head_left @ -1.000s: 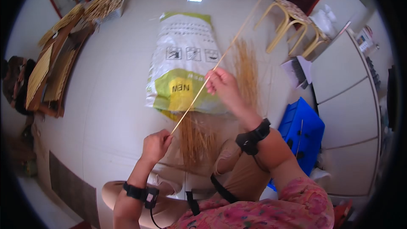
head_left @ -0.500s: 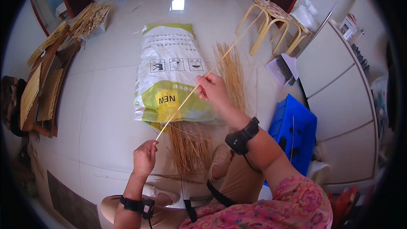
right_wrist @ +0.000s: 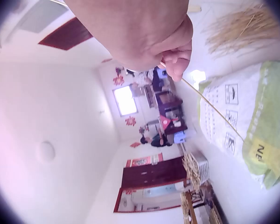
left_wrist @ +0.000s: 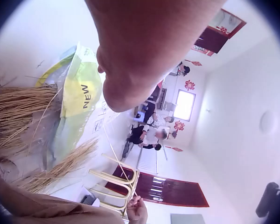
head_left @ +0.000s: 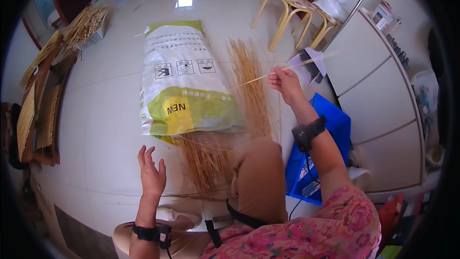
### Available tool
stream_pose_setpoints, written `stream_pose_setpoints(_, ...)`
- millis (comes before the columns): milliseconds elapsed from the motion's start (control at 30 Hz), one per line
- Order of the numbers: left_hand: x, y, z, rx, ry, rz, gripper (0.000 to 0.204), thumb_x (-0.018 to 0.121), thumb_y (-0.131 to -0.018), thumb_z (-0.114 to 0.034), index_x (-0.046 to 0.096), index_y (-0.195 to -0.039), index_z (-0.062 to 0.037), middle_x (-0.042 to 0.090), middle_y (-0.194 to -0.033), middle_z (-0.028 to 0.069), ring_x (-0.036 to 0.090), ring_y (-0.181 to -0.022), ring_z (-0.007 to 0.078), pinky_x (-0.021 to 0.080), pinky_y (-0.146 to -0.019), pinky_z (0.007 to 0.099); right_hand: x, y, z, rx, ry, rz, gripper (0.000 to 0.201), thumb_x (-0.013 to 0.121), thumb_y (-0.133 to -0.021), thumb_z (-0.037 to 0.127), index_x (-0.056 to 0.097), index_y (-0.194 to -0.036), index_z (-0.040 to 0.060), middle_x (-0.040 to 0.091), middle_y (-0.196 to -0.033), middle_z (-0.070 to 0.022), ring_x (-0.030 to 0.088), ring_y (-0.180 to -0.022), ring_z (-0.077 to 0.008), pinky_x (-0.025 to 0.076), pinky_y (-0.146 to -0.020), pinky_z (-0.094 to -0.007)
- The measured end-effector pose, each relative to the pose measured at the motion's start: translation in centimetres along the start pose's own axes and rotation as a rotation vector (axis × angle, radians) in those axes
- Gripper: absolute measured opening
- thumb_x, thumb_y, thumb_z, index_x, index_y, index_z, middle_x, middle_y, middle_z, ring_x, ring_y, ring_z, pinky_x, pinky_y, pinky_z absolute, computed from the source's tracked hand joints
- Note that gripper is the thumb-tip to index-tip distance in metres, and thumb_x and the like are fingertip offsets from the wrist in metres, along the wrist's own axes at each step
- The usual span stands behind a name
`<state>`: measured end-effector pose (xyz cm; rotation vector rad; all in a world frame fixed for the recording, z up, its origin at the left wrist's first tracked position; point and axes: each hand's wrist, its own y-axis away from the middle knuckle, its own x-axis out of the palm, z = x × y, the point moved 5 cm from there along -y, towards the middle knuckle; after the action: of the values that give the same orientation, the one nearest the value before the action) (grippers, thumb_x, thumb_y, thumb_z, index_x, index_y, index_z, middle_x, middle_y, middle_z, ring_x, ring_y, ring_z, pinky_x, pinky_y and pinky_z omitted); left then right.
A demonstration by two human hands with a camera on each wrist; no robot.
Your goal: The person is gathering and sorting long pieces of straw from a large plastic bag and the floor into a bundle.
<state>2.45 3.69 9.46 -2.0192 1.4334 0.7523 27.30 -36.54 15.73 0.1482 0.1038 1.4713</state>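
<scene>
My right hand [head_left: 286,85] pinches a long thin straw stalk [head_left: 256,79] between thumb and fingers, up at the right. The stalk's near end slants down left over a loose bundle of stalks [head_left: 254,100] on the floor; its far end is blurred. In the right wrist view the stalk [right_wrist: 210,103] runs from the fingertips across the sack. My left hand [head_left: 152,176] is raised at the lower left with fingers spread, holding nothing. Between the hands lies a white and green sack [head_left: 191,100], with a second bundle of stalks [head_left: 203,165] sticking out of its near end.
A blue crate [head_left: 335,120] stands by the right arm, near a dustpan [head_left: 299,62] and a light cabinet [head_left: 383,100]. Stools [head_left: 292,1] are at the back right. A wooden rack [head_left: 45,76] and a basket of stalks [head_left: 93,38] stand at the left. People sit farther back.
My left hand has let go of the stalk's near end and its fingers have spread. My right hand has moved right with the stalk, which now lies flatter across the view.
</scene>
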Motion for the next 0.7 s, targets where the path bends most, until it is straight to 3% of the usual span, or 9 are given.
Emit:
stream_pose_setpoints(100,0.9,0.1,-0.1,0.066,-0.056,0.090,0.049,0.058,-0.079,-0.001,0.038,-0.124,-0.0040,0.022,-0.137,0.0256,0.044,-0.114,0.0426,0.046,-0.090,0.0421,-6.3,-1.6,-3.9,-0.035,-0.137,-0.213,0.016,0.051,-0.091,0.016,0.056,-0.098,0.0030,0.062,-0.083,-0.0083,0.062,-0.071,-0.0153,0.050,-0.060,-0.0234)
stream_pose_setpoints(267,1.8,0.4,0.5,0.004,-0.069,0.165,0.046,0.059,-0.078,-0.001,0.042,-0.121,-0.0023,0.019,-0.138,0.0257,0.044,-0.114,0.0430,0.046,-0.089,0.0430,-12.6,-2.4,-12.0,-0.071,-0.445,-0.483,0.022,0.048,-0.091,0.014,0.054,-0.109,0.0008,0.062,-0.091,-0.0099,0.062,-0.076,-0.0170,0.052,-0.061,-0.0234)
stream_pose_setpoints(367,2.1,0.6,0.7,0.026,-0.111,0.188,0.045,0.060,-0.078,-0.001,0.044,-0.119,-0.0019,0.018,-0.139,0.0256,0.045,-0.113,0.0433,0.046,-0.089,0.0435,-12.8,-2.4,-15.8,-0.022,-0.537,-0.586,0.025,0.048,-0.091,0.015,0.052,-0.112,0.0021,0.061,-0.095,-0.0091,0.062,-0.075,-0.0177,0.052,-0.061,-0.0232)
stream_pose_setpoints(500,2.6,0.5,1.2,0.011,-0.145,0.234,0.045,0.062,-0.077,-0.003,0.044,-0.119,-0.0017,0.017,-0.139,0.0258,0.045,-0.112,0.0437,0.046,-0.089,0.0441,-10.6,-5.1,-17.4,0.013,-0.623,-0.613,0.029,0.049,-0.091,0.018,0.050,-0.116,0.0031,0.057,-0.106,-0.0105,0.061,-0.081,-0.0188,0.052,-0.061,-0.0234)
stream_pose_setpoints(533,2.6,0.4,1.2,0.013,-0.139,0.234,0.045,0.062,-0.077,-0.003,0.045,-0.119,-0.0017,0.017,-0.139,0.0259,0.045,-0.111,0.0434,0.046,-0.089,0.0441,-10.1,-6.5,-17.3,-0.046,-0.637,-0.549,0.030,0.049,-0.091,0.020,0.049,-0.116,0.0032,0.055,-0.111,-0.0108,0.060,-0.085,-0.0211,0.052,-0.064,-0.0231)
stream_pose_setpoints(633,2.4,0.4,1.1,0.013,-0.137,0.242,0.044,0.062,-0.077,-0.003,0.046,-0.118,-0.0016,0.017,-0.140,0.0262,0.046,-0.111,0.0425,0.045,-0.090,0.0440,-8.0,-10.8,-17.8,0.226,-0.821,-0.283,0.030,0.050,-0.091,0.021,0.049,-0.115,0.0036,0.057,-0.110,-0.0111,0.060,-0.087,-0.0218,0.051,-0.068,-0.0246)
stream_pose_setpoints(700,2.5,0.3,1.3,0.015,-0.151,0.240,0.043,0.062,-0.077,-0.004,0.046,-0.117,-0.0015,0.017,-0.140,0.0263,0.046,-0.111,0.0420,0.045,-0.089,0.0440,-6.3,-10.7,-18.8,0.432,-0.487,-0.085,0.028,0.052,-0.090,0.021,0.051,-0.113,0.0040,0.059,-0.105,-0.0102,0.060,-0.086,-0.0206,0.051,-0.069,-0.0253)
